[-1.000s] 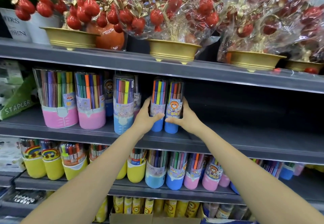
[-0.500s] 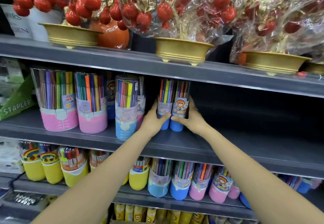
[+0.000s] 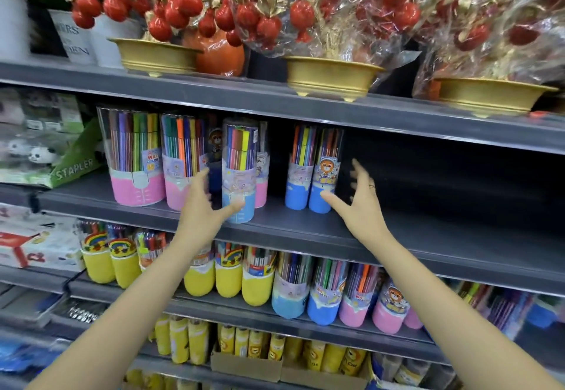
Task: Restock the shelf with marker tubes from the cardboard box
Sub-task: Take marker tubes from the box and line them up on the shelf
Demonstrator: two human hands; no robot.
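two blue-based marker tubes (image 3: 308, 172) stand upright, touching, on the middle shelf (image 3: 397, 237). left hand (image 3: 203, 206) and right hand (image 3: 360, 203) both spread, holding nothing. risk: right thumb sits just beside the right tube, a nudge could topple the pair. legible: "stapler" on green box (image 3: 75, 166), "color" on pink tube (image 3: 134, 157).

A green box (image 3: 78, 157) at the far left reads "STAPLER". A pink-based marker tube (image 3: 134, 157) beside it shows "WA… COLOR". Other labels are too blurred to read.
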